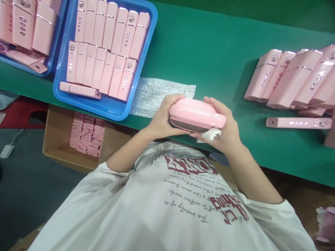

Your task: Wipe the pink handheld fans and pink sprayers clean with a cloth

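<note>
Both hands hold one glossy pink rounded device (pixel 195 113) with a dark underside, just above the near edge of the green table. My left hand (pixel 163 116) wraps round its left end. Around the narrower right end curls my right hand (pixel 226 130), which also pinches a crumpled white cloth (pixel 211 134) against the lower side. Beneath and behind the left hand, a sheet of bubble wrap (pixel 153 94) lies flat on the table, touching the blue tray's side.
A blue tray (pixel 110 112) holds rows of pink devices; another blue tray (pixel 51 64) stands further left. More pink devices (pixel 284 80) are grouped at the right, with a single one (pixel 298 122) lying in front. Below the table, a cardboard box (pixel 56 139) contains pink pieces.
</note>
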The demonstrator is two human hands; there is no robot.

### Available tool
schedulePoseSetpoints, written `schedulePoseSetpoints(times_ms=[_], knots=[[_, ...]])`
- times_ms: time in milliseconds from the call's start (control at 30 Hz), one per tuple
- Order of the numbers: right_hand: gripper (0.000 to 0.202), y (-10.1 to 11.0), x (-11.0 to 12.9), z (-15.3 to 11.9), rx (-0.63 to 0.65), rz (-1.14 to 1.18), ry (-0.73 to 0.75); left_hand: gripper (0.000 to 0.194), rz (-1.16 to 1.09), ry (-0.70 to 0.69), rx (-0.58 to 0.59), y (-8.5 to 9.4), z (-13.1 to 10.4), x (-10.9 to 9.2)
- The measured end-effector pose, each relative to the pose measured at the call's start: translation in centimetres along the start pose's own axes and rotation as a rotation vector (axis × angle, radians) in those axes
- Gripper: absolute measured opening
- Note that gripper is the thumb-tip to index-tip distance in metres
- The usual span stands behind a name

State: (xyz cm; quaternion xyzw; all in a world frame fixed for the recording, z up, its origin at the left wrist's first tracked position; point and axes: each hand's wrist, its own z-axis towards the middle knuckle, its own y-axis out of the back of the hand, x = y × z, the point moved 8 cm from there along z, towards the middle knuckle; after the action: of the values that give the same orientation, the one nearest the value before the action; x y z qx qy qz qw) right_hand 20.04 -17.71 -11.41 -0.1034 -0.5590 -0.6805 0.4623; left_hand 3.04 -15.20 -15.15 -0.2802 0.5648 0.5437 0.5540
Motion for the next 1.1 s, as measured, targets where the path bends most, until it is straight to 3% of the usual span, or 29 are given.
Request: schedulePoseSetpoints(times_ms=[200, 500, 800, 1000, 1067, 1100], knots=[[0.086, -0.7, -0.1, 0.1, 0.05, 0.071, 0.035, 0.082, -0.002, -0.053, 0.222, 0.1, 1.0, -1.5], [0.074, -0.4, -0.2, 0.4, -0.039, 0.216, -0.024, 0.085, 0.036, -0.087, 0.151, -0.3, 1.0, -0.3], [0.082, -0.2, -0.9, 1.0, -0.08, 0.142, -0.018, 0.084, 0.16, -0.107, 0.179, 0.3, 2.2, -1.3], [0.1, 0.0, -1.2, 1.2, 0.057, 0.098, 0.013, 0.087, 0.25, -0.259, 0.29, 0.6, 2.3, -2.6], [0.09, 1.0, -1.8, 1.0, 0.083, 0.073, -0.044, 0.084, 0.242, -0.235, 0.3, 0.8, 2.3, -2.6], [0.075, 1.6, -2.4, 0.7, 0.094, 0.059, -0.108, 0.083, 0.229, -0.218, 0.309, 0.8, 2.2, -2.5]])
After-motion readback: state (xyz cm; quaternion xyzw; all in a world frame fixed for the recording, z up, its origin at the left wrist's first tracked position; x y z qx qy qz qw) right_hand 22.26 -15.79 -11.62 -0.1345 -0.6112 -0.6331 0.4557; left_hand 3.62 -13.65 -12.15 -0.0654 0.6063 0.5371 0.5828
